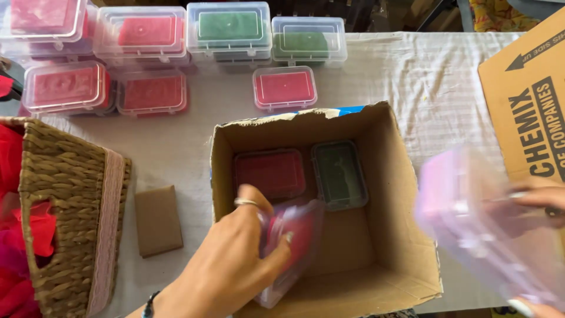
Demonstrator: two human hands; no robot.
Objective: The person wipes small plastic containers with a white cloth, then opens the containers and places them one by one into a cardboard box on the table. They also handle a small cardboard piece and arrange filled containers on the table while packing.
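Plastic cases with clear lids and coloured filling are what both hands are busy with. The left hand [235, 259] reaches down into the open cardboard box [406, 194], fingers closed around a red-filled case [297, 235] held tilted on its edge, thumb across the near face and fingertips on the far side. That case sits in the front part of the box, just in front of a second red case [271, 172] and a green case [339, 174] lying flat side by side on the box floor.

The right hand [541, 200] is off to the right of the box, above the bench [435, 94], gripping a pinkish clear case [471, 218] that shows as a blur; the fingers look wrapped over its far edge, though I can't tell just how tightly.

These cases look light and stiff, thin-walled, with smooth sides that could slip under a loose pinch. I'd judge the short edges or the rim of the lid the safest hold, since the lid clasps seem small and might pop under a squeeze across the middle.

More red and green cases [229, 29] stand stacked at the far side of the bench. A wicker basket [70, 200] sits at the left, with a small brown card [158, 219] between it and the box.
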